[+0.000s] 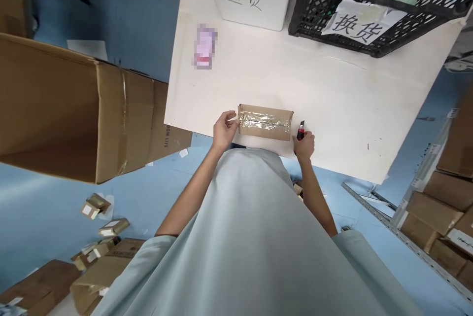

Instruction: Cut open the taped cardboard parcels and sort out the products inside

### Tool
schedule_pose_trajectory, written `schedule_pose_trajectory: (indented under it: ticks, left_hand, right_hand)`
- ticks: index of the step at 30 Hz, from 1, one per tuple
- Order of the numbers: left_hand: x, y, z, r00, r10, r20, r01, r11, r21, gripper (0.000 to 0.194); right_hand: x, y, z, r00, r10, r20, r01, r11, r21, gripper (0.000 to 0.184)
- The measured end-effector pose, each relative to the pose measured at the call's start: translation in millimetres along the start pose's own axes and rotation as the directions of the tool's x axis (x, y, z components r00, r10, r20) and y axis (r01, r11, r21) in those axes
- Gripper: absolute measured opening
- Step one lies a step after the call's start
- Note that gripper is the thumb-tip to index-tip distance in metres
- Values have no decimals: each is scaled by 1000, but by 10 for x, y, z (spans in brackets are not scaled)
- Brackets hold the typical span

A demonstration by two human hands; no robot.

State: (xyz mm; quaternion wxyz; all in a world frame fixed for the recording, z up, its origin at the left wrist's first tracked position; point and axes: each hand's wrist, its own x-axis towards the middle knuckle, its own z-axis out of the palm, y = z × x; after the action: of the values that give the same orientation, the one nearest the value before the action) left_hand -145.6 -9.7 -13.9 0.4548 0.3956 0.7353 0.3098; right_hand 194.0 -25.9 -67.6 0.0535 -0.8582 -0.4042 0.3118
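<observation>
Head view: right hand (305, 145) clamped on cutter (300, 132); left hand (223, 131) spread at parcel (265, 122); bin (271, 13) reads "退货", crate (312, 20) "换货".

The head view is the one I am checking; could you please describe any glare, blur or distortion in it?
Head view: glints streak the tape on the package; a pale sheen crosses the floor at left; a pixelated patch hides one item on the table; the large carton looks stretched; both hands look fairly sharp.

The pixelated item (204, 47) is too blurred to tell; the black crate (332, 15) is cut off
</observation>
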Motion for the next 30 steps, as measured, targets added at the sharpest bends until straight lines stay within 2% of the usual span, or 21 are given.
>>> schedule_pose_trajectory:
  ticks: [5, 8, 11, 14, 16, 19, 22, 24, 26, 30]
  left_hand:
    - [61, 68, 7, 988, 90, 123, -92, 996, 13, 25]
    - [116, 57, 11, 984, 102, 146, -109, 993, 43, 27]
    - [178, 13, -5, 981, 93, 172, -99, 995, 27, 30]
    - [231, -32, -30, 975, 78, 207, -71, 997, -42, 31]
    - [256, -55, -44, 972, 78, 223, -63, 995, -77, 31]
    - [276, -83, -52, 965, 95, 243, -75, 993, -87, 32]
    - [284, -114, -47, 962, 108, 249, -88, 992, -93, 32]
    - [285, -135, -45, 961, 112, 252, -86, 990, -112, 30]
    - [287, -152, -47, 959, 110, 261, -78, 988, -132, 28]
    - [295, -174, -46, 957, 107, 271, -69, 987, -145, 27]
  right_hand:
    - [11, -3, -148, 997, -46, 68, 47, 999, -8, 35]
    - [-17, -56, -350, 993, -120, 16, 118, 989, 94, 37]
    - [-113, -184, -569, 976, -217, -36, 220, 957, 190, 37]
    - [-277, -436, -762, 939, -343, 30, 328, 919, 220, 42]
    - [-410, -675, -847, 883, -456, 116, 434, 884, 173, 46]
    - [-600, -1081, -864, 739, -612, 282, 629, 776, 37, 46]
    - [-725, -1442, -740, 605, -641, 473, 759, 643, -101, 46]
    - [-759, -1618, -619, 564, -614, 552, 803, 562, -196, 46]
    - [-758, -1743, -512, 544, -585, 601, 827, 497, -264, 46]
    - [-719, -1900, -419, 494, -544, 679, 863, 400, -308, 51]
